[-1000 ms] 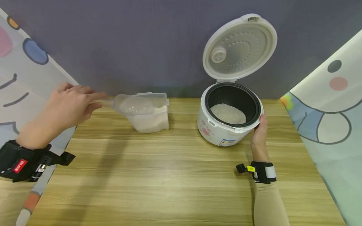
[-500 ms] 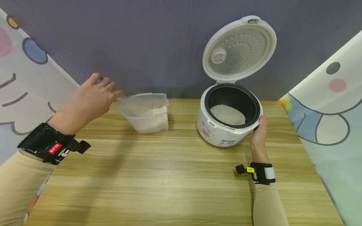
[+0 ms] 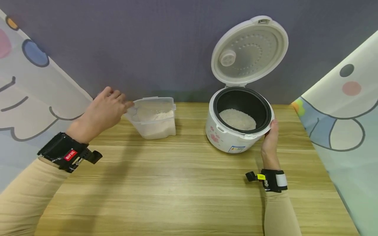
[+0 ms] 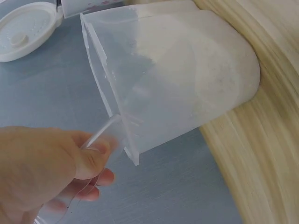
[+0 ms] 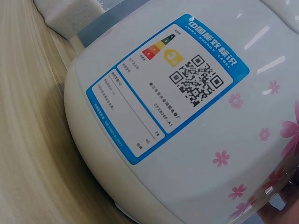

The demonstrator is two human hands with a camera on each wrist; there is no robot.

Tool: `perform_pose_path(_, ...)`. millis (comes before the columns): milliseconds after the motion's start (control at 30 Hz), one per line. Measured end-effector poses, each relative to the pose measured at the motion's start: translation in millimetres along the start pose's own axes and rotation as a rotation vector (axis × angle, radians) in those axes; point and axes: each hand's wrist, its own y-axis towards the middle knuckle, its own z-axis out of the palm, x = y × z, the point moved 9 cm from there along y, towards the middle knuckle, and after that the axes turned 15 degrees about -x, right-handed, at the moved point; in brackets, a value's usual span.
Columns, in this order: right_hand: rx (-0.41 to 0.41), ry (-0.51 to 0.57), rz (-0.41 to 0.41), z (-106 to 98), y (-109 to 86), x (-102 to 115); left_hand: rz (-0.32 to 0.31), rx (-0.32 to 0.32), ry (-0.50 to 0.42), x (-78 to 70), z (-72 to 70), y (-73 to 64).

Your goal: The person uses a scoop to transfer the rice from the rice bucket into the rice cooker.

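Observation:
My left hand (image 3: pixel 105 110) pinches the handle of a clear plastic scoop (image 4: pixel 106 133) at the rim of a translucent rice container (image 3: pixel 155 130). The scoop's head dips inside, blurred by the wall. White rice (image 3: pixel 164 115) fills the lower part of the container. To the right stands a white rice cooker (image 3: pixel 220 139) with pink flowers, its lid (image 3: pixel 251 49) raised. White rice (image 3: pixel 237 119) covers the bottom of its black inner pot (image 3: pixel 245 95). My right hand (image 3: pixel 270 141) grips the cooker's right side; most of its fingers are hidden behind it.
Both vessels stand near the back edge of a wood-grain table (image 3: pixel 177 183). A dark grey backdrop (image 3: pixel 133 49) rises behind them. Sheets with cartoon prints (image 3: pixel 351 127) flank the table on both sides.
My left hand has moved right and slightly down, carrying the scoop from above the container's rim down into it. The right hand and rice cooker have stayed in place.

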Motion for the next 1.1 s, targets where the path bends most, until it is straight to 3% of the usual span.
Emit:
perform_pose_path(267,-0.018,-0.002,0.014,-1.5,1.5,0.1,-0.042,-0.106,-0.048,-5.6,5.2,-1.0)
perform_pose_path(467,-0.013,-0.009,0.017,-0.7,1.2,-2.9,-0.110,-0.066,-0.107,-5.0,16.0,-7.0)
perform_pose_path(1100,-0.016,0.000,0.008,-1.1,1.3,-0.4,-0.281,-0.046,-0.265,7.3,22.4,-15.3)
